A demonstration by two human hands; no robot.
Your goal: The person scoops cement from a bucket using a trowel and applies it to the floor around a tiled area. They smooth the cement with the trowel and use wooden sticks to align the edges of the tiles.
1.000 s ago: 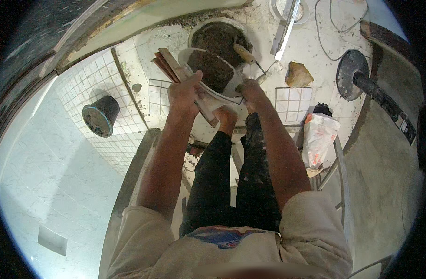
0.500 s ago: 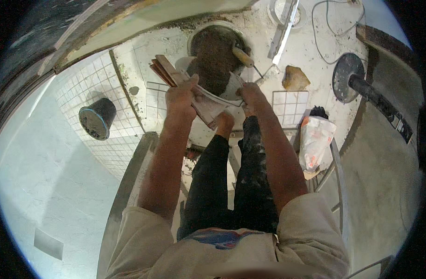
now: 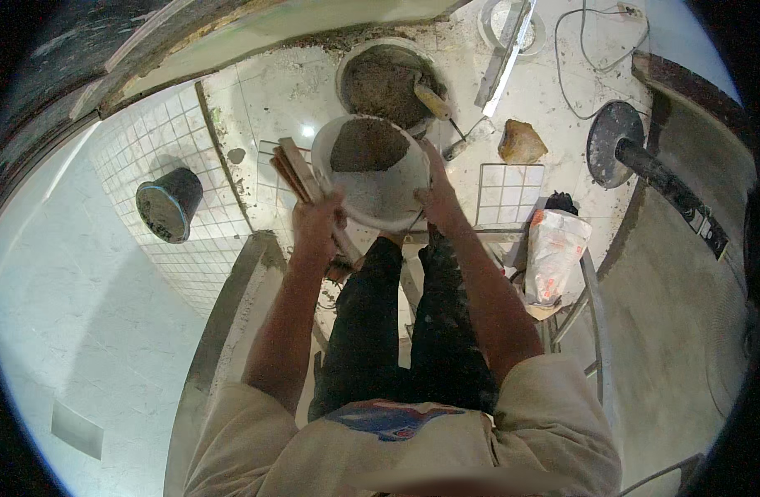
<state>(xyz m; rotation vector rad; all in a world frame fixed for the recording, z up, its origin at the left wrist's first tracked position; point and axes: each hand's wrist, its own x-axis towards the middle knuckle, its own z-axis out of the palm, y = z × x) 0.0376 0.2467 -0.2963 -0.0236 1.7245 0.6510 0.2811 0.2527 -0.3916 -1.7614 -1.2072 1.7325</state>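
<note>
My left hand [image 3: 316,222] is closed on several thin wooden strips [image 3: 297,168], held against the left side of a round white bucket [image 3: 378,195]. On the bucket's right, the fingers of my right hand [image 3: 440,199] are closed on its rim. Its mouth faces up toward me, and a dark patch of mortar [image 3: 367,147] shows inside. Just beyond stands a round tub [image 3: 341,81] filled with dark mortar. A trowel with a worn yellowish handle [image 3: 432,102] lies across that tub's right edge.
A black bucket [image 3: 171,205] stands on the tiles at left. To the right are a brown stone [image 3: 522,142], a tile sheet [image 3: 510,195], a white sack [image 3: 556,255] and a black disc-ended pole [image 3: 614,145]. A metal straightedge [image 3: 508,62] and a cable [image 3: 560,70] lie farther back.
The white bucket has swung up, so its inside now faces me and less of the mortar tub shows behind it. My left hand has moved down slightly with the wooden strips.
</note>
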